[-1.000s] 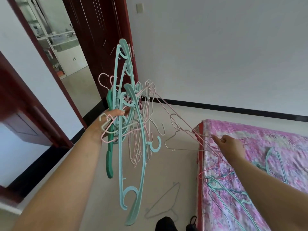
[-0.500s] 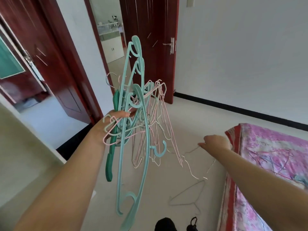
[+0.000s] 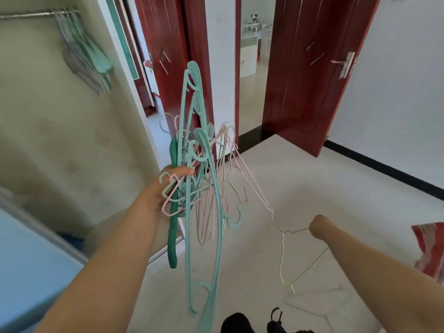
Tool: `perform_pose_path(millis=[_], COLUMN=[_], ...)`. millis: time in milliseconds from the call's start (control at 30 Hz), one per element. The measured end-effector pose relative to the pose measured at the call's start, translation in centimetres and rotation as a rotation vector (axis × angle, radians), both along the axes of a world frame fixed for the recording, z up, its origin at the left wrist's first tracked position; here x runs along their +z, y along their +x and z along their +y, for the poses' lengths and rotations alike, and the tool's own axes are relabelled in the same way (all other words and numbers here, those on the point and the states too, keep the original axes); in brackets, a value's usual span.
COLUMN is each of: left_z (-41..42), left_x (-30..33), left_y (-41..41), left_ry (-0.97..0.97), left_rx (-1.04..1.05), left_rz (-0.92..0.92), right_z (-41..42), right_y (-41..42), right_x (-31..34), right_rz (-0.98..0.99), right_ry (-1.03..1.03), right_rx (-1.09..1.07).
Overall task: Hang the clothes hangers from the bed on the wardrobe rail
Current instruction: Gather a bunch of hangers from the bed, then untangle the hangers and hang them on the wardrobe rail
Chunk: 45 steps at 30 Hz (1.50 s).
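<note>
My left hand (image 3: 165, 186) is held out in front of me, its fingers (image 3: 185, 170) curled tight round a tangled bundle of hangers (image 3: 204, 179): long teal plastic ones, a dark green one and thin pink wire ones, standing nearly upright. To the right of the bundle and lower, my right hand (image 3: 318, 227) is closed on a pale wire hanger (image 3: 283, 251); I see only the back of that hand, so I cannot tell how its fingers lie. This hanger's top is caught on a pink wire trailing from the bundle. Up and left of the bundle runs the wardrobe rail (image 3: 26, 15), with hung hangers (image 3: 86, 54) on it. A corner of the bed (image 3: 430, 248) shows far right of the bundle.
</note>
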State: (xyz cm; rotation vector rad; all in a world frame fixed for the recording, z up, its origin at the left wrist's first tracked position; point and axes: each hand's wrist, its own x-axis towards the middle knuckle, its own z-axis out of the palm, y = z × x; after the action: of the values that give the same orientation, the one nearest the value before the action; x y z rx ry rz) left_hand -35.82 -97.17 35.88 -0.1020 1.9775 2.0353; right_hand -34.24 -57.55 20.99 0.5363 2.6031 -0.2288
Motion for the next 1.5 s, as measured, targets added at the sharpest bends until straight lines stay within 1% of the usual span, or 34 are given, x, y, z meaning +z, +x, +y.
perform_pose_path(millis=[67,100,167,267,433,533,633,733,833,900,967,1033,1100,1200,1233,1333,1500], left_z=[-2.1,-3.3,-5.2,-7.6,-11.7,-13.2,-13.9,-14.3,-14.6,-14.7,-15.0,-15.1,-15.2,-15.2,-15.0,-14.7,-13.4], left_x=[-0.3,-0.8,-1.0,-1.2,-1.5,-1.6,-2.0,-2.2,-2.6,-2.6,-2.7,-2.9,-3.4,-4.3,-4.4,-5.0,-6.2], left_y=[0.4,0.4,1.0,1.7,3.3,4.1,4.5,4.6,4.8,4.8,4.4,4.1,4.0,4.5,4.6,4.9,5.0], left_ry=[-0.019,-0.047,-0.079,-0.08,-0.082,-0.06,-0.026,0.024,0.044,0.037,-0.027,-0.107,-0.143,-0.167,-0.166,-0.142,-0.076], left_rx=[0.066,0.093,0.119,0.171,0.261,0.296,0.363,0.433,0.463,0.484,0.516,0.539,0.562,0.579,0.586,0.607,0.651], left_rz=[0.005,0.029,0.055,0.037,-0.011,-0.037,-0.041,-0.041,-0.015,-0.015,-0.02,-0.03,-0.047,-0.067,-0.078,-0.083,-0.109], right_z=[-2.7,-3.9,-6.2,-9.3,-14.6,-18.0,-21.2,-23.4,-25.0,-25.6,-25.6,-25.9,-26.8,-29.3,-30.4,-34.1,-40.8], right_y=[-0.5,-0.7,-1.6,-4.5,-9.6,-11.7,-13.1,-13.8,-14.2,-14.3,-14.6,-15.4,-16.7,-18.7,-19.1,-19.6,-18.2], right_x=[0.4,0.6,1.2,1.2,2.4,3.5,3.8,2.8,1.4,0.7,0.5,1.1,2.6,6.4,8.2,13.7,20.7], right_rz=[0.039,0.054,0.078,0.167,0.343,0.443,0.505,0.5,0.442,0.386,0.363,0.388,0.448,0.573,0.581,0.528,0.54], right_ry=[-0.032,-0.012,0.109,0.266,0.33,0.305,0.228,0.145,0.062,-0.011,-0.045,-0.054,-0.128,-0.292,-0.341,-0.466,-0.66], right_rx=[0.003,0.04,0.218,0.436,0.759,0.951,1.095,1.24,1.38,1.431,1.467,1.48,1.469,1.475,1.475,1.456,1.413])
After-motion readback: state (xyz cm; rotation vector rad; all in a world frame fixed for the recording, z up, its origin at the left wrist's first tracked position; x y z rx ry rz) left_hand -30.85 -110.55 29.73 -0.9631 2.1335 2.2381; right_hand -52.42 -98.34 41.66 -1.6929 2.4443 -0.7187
